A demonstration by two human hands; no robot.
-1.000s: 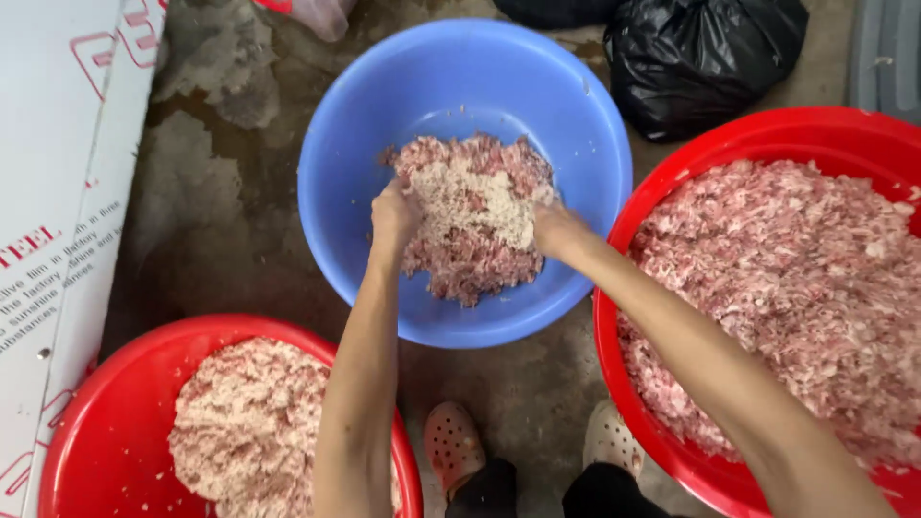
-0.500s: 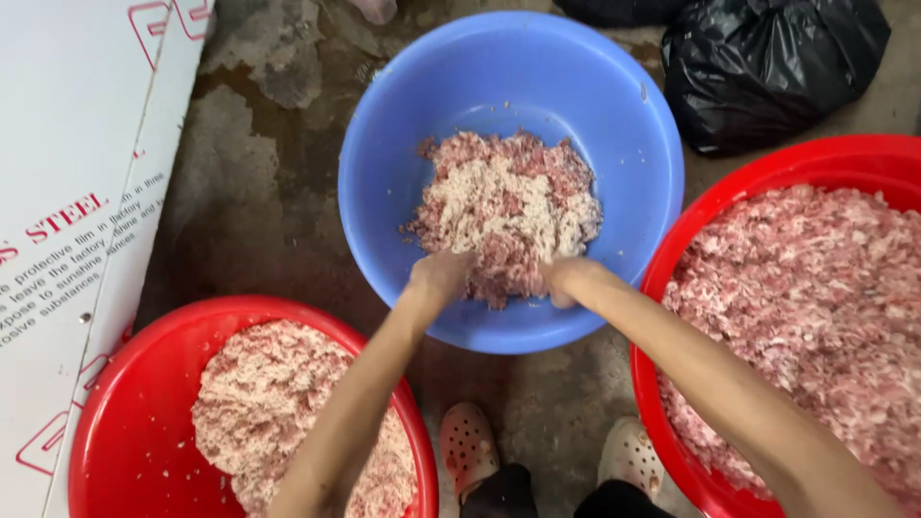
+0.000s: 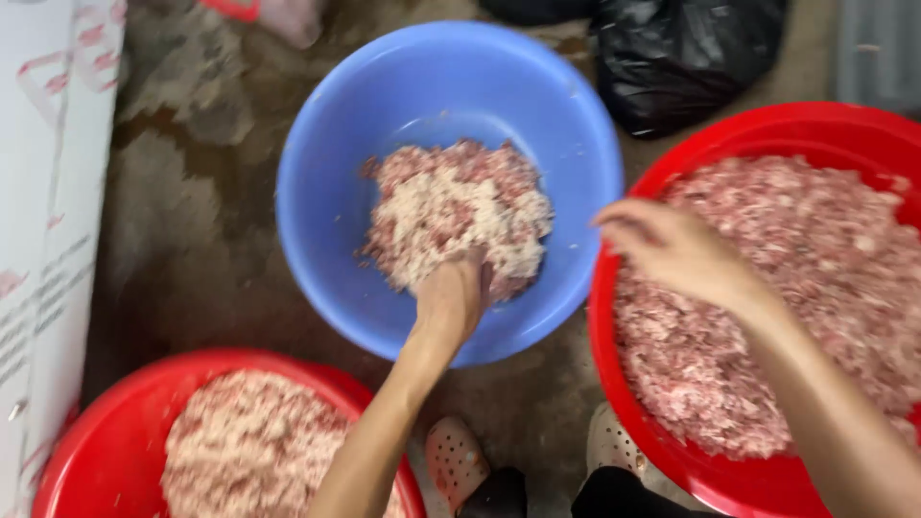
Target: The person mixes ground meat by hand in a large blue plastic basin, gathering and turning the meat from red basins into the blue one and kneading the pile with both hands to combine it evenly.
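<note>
- The left hand (image 3: pixel 451 299) digs into the minced meat mound (image 3: pixel 456 213) in the blue basin (image 3: pixel 326 192) on the floor, fingers buried in it.
- The right hand (image 3: pixel 676 251) hovers, loosely curled and empty, over the large red basin (image 3: pixel 767 129) of mince at the right.
- Another red basin (image 3: pixel 106 441) sits lower left.

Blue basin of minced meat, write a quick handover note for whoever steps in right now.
Left hand: pressed into the minced meat mix in the blue basin, fingers buried.
Right hand: open, empty, over the rim of the right red basin full of pinker mince.
Left red basin holds paler mince.
Done: blue basin's meat partly blended, pale and pink patches visible.
Left: the patches are not evenly mixed.
</note>
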